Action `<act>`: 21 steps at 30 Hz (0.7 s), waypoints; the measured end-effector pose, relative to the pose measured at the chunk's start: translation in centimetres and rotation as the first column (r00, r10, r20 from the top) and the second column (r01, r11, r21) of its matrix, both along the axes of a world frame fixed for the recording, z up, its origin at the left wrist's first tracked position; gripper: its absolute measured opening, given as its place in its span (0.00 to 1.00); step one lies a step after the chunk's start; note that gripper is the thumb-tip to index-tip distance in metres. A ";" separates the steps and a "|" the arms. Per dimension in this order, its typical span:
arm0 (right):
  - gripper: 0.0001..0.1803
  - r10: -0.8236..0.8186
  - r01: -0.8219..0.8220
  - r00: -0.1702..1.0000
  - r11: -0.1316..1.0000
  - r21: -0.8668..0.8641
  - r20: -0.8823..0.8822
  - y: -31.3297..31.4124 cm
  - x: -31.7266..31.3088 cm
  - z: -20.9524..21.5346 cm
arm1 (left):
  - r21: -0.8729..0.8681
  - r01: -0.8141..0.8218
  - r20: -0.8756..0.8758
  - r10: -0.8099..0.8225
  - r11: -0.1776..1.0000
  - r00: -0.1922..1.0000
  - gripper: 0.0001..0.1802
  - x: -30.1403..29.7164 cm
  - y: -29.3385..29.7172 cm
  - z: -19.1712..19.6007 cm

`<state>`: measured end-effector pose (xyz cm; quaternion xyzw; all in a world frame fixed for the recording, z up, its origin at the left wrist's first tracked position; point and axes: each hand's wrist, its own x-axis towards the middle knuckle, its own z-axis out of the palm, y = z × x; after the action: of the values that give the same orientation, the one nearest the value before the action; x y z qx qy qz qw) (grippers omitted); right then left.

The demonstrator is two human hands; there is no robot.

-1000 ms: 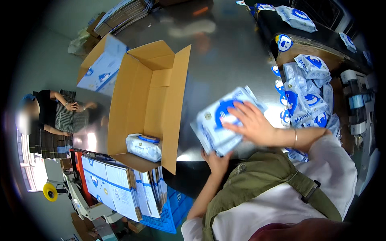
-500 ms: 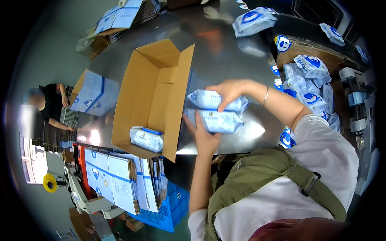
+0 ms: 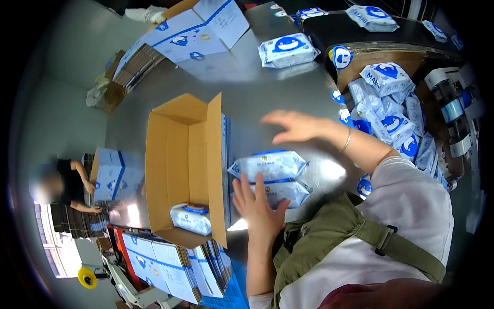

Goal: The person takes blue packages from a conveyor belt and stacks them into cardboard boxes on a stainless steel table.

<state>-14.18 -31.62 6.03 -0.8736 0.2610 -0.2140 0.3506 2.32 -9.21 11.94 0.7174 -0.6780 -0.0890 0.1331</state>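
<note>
- A person in a pale shirt with an olive strap across the chest stands at a grey metal worktop (image 3: pixel 267 103) strewn with soft packs.
- The left hand (image 3: pixel 259 202) lies flat, fingers spread, on the lower of two white packs (image 3: pixel 280 191) stacked on the worktop just in front of the person; it presses on the pack rather than gripping it.
- The upper pack (image 3: pixel 267 165) rests on the lower one, both lying lengthwise, just beside the right wall of an open cardboard box (image 3: pixel 180 165).
- The right hand (image 3: pixel 298 127) hovers above the worktop beyond the two packs, palm down and fingers loosely extended, holding nothing and touching nothing; a thin bangle (image 3: pixel 347 141) circles the wrist.
- The box sits with its flaps up, and one pack (image 3: pixel 191 218) lies inside it at the near end.
- A heap of blue-and-white packs (image 3: pixel 391 113) fills a brown bin to the person's right, near the right forearm.
- One more pack (image 3: pixel 286 49) lies alone at the far side of the worktop, well apart from both hands.
- Flattened printed cartons (image 3: pixel 185 36) are stacked at the far left corner of the worktop; more stand on edge in a rack (image 3: pixel 175 262) below the near edge of the box.
- At far left another person (image 3: pixel 72 185) in dark clothes handles a blue-and-white carton (image 3: pixel 114 175) at a separate station.
- A roll of yellow tape (image 3: pixel 86 277) sits at the lower left.
</note>
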 end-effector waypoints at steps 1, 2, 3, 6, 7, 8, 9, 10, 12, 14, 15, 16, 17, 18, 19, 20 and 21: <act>0.40 -0.115 0.122 0.992 0.980 -0.156 0.056 -1.7 -1.8 -0.1 | -0.057 0.035 0.002 -0.035 0.998 0.999 0.49 -0.2 -1.7 -0.1; 0.41 -0.235 0.242 0.970 0.937 -0.253 0.058 -3.8 -3.5 -0.1 | -0.114 0.063 0.005 -0.062 0.992 0.998 0.47 -0.5 -3.3 -0.5; 0.41 -0.360 0.361 0.930 0.866 -0.346 0.071 -6.6 -5.9 0.0 | -0.170 0.099 0.007 -0.099 0.980 0.995 0.45 -0.9 -5.0 -1.1; 0.46 -0.667 0.544 0.743 0.556 -0.628 0.054 -15.2 -13.1 3.2 | -0.129 0.100 0.082 -0.090 0.987 0.993 0.39 -0.9 -7.5 -4.2; 0.48 -0.769 0.559 0.639 0.473 -0.681 -0.010 -17.4 -15.5 4.5 | -0.103 0.094 0.088 -0.085 0.990 0.992 0.39 -0.9 -7.8 -5.1; 0.49 -0.847 0.545 0.527 0.396 -0.739 -0.065 -19.9 -18.6 5.1 | -0.146 0.106 0.067 -0.097 0.984 0.993 0.37 -1.0 -8.1 -5.4; 0.50 -0.906 0.513 0.407 0.328 -0.793 -0.111 -22.0 -21.4 5.4 | -0.143 0.124 0.057 -0.116 0.982 0.992 0.37 -1.2 -8.4 -5.5; 0.52 -0.915 0.496 0.362 0.349 -0.795 -0.176 -23.8 -23.2 5.7 | -0.136 0.125 0.053 -0.118 0.983 0.992 0.36 -1.3 -8.3 -5.4; 0.59 -0.879 0.487 0.313 0.473 -0.734 -0.359 -25.4 -23.2 6.9 | -0.167 0.120 0.054 -0.112 0.979 0.992 0.35 -1.3 -8.4 -5.4; 0.60 -0.822 0.486 0.346 0.569 -0.663 -0.452 -25.5 -20.2 6.9 | -0.175 0.124 0.043 -0.118 0.977 0.992 0.34 -1.2 -8.5 -5.6; 0.60 -0.791 0.521 0.368 0.611 -0.596 -0.489 -25.9 -18.6 7.4 | -0.180 0.128 0.037 -0.124 0.975 0.992 0.33 -1.3 -8.6 -5.7; 0.56 -0.802 0.474 0.407 0.595 -0.650 -0.437 -26.3 -16.7 7.5 | -0.184 0.124 0.028 -0.121 0.975 0.992 0.32 -1.2 -8.3 -5.6; 0.54 -0.787 0.425 0.424 0.609 -0.670 -0.447 -26.1 -13.9 8.1 | -0.190 0.116 0.024 -0.114 0.975 0.993 0.32 -1.0 -8.4 -5.5; 0.52 -0.765 0.393 0.480 0.626 -0.674 -0.430 -25.7 -11.2 8.2 | -0.197 0.115 0.019 -0.113 0.974 0.993 0.31 -0.9 -8.4 -5.4; 0.50 -0.741 0.365 0.532 0.637 -0.679 -0.410 -25.4 -9.0 8.4 | -0.201 0.109 0.026 -0.106 0.973 0.994 0.31 -0.7 -8.3 -5.4; 0.49 -0.719 0.399 0.576 0.662 -0.634 -0.389 -26.0 -7.1 7.1 | -0.204 0.110 0.031 -0.106 0.973 0.994 0.31 -0.6 -8.3 -5.4; 0.48 -0.698 0.428 0.612 0.687 -0.587 -0.371 -25.8 -5.4 6.2 | -0.205 0.115 0.030 -0.111 0.972 0.993 0.30 -0.6 -8.2 -5.5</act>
<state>-19.54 -57.47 12.18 -0.8175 0.5661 -0.0982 -0.0403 1.72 -17.42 6.40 0.6609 -0.7243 -0.0191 0.1954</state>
